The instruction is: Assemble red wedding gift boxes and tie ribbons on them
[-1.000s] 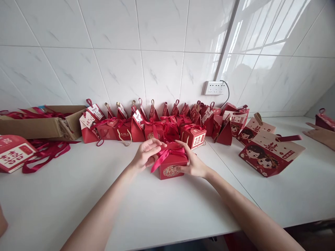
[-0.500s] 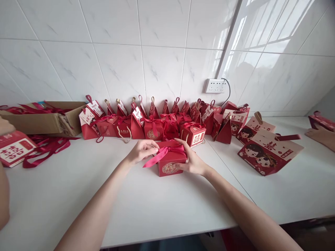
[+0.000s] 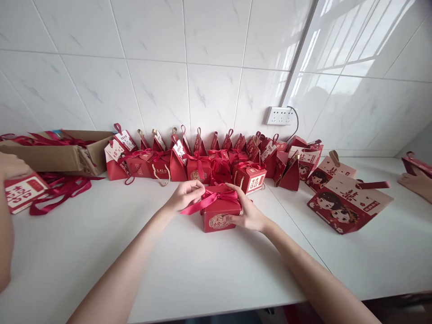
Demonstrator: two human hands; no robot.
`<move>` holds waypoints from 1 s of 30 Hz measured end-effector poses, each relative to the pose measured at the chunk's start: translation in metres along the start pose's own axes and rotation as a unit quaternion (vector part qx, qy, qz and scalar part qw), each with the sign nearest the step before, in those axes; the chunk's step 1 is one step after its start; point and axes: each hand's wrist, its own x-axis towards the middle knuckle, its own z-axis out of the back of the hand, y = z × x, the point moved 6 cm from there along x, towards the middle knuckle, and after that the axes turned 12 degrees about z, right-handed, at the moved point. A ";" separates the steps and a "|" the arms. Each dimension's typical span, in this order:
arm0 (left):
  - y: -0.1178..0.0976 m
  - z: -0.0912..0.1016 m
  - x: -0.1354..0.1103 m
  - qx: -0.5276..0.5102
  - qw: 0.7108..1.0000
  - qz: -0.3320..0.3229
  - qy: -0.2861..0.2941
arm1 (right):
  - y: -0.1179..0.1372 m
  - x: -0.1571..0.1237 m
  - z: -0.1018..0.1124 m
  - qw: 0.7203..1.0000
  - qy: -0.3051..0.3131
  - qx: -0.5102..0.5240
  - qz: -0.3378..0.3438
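A small red gift box (image 3: 219, 211) with gold lettering on its front stands upright on the white table. Across its top lies a glossy red ribbon (image 3: 211, 198) tied in a bow, one tail hanging toward the left. With fingers pinched together, my left hand (image 3: 186, 194) grips the ribbon at the box's upper left. My right hand (image 3: 250, 212) is wrapped round the right side of the box, thumb on the front face and fingers over the top right edge.
Behind stands a row of red gift boxes (image 3: 199, 168). At left are a cardboard carton (image 3: 60, 157), loose ribbons (image 3: 67, 195) and another person's hand (image 3: 13, 166) at a red box. Larger patterned boxes (image 3: 347, 202) and another hand (image 3: 415, 182) are at right.
My left hand stays pinched near the bow, and the ribbon's left tail lies slightly higher. My right hand keeps its hold on the box. The view has shifted slightly.
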 end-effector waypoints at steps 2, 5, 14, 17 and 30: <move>-0.005 0.002 0.000 -0.005 0.999 -0.030 -0.037 | 0.001 0.000 -0.001 1.000 0.004 0.003 0.002; -0.008 0.001 -0.001 0.009 0.997 -0.050 -0.062 | 0.002 0.001 -0.001 1.000 0.005 0.005 -0.004; -0.007 -0.008 -0.003 -0.100 0.995 0.006 0.016 | 0.002 0.000 -0.002 1.000 0.010 0.010 0.004; -0.002 -0.010 -0.002 -0.138 0.989 0.042 0.037 | 0.004 0.001 -0.002 1.000 0.007 0.009 0.011; 0.007 0.001 0.001 -0.121 0.990 0.074 -0.027 | 0.002 0.001 -0.002 1.000 0.007 0.017 0.004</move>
